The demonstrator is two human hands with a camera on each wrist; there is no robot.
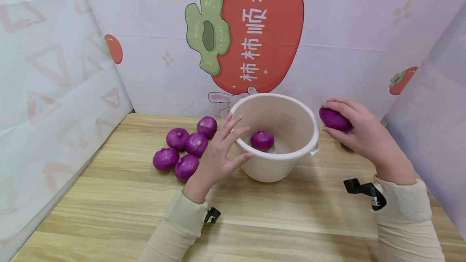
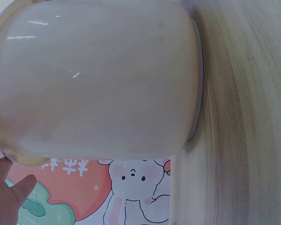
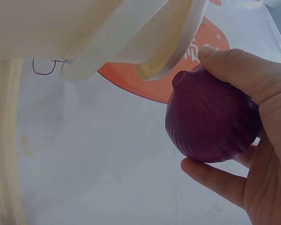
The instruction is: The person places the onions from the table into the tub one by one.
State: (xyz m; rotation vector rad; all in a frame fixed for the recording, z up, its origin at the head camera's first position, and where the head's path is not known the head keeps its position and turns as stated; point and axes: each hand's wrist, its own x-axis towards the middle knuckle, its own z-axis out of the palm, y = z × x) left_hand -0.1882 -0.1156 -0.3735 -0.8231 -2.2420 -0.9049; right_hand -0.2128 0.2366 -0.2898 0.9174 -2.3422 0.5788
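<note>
A purple onion [image 1: 334, 119] is gripped between the thumb and fingers of my right hand [image 1: 358, 130], in the air just right of the bucket. The right wrist view shows the same onion [image 3: 213, 117] close up, beside the bucket's outer wall. My left hand [image 1: 220, 151] is at the near left rim of the cream bucket [image 1: 271, 169], fingers spread and holding nothing; whether it touches the rim I cannot tell. Inside the bucket lies another purple onion [image 1: 262, 140]. From the left wrist view, the bucket's side [image 2: 98, 84] fills much of the picture.
Several purple onions [image 1: 177, 138] are grouped on the wooden table [image 1: 120, 197], left of the bucket. A printed cloth backdrop [image 1: 338, 23] stands behind the table, and cloth walls [image 1: 54, 92] close both sides. Something partly hidden lies beneath my right hand.
</note>
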